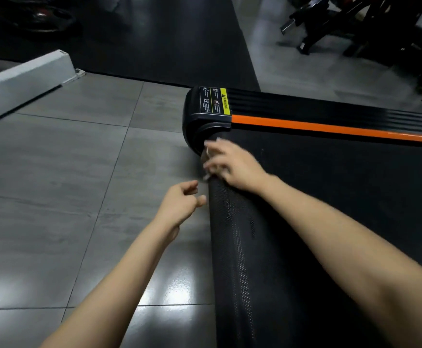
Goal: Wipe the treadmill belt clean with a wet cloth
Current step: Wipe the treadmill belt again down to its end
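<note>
Head view: one pressing, one idle

The left hand [180, 200] hovers beside the treadmill belt [317, 197], fingers loosely curled, empty. Farther on, the right hand [231, 165] presses spread fingers on the belt's rounded end, perhaps over a pale cloth [207, 176].

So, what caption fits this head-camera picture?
Right hand at the rear edge of the treadmill belt, left hand hovering loosely curled over the grey tiled floor.

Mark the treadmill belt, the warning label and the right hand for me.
treadmill belt [330, 177], head view, flat top surface.
warning label [224, 101], head view, its yellow strip.
right hand [235, 167], head view, back of the hand.
</note>
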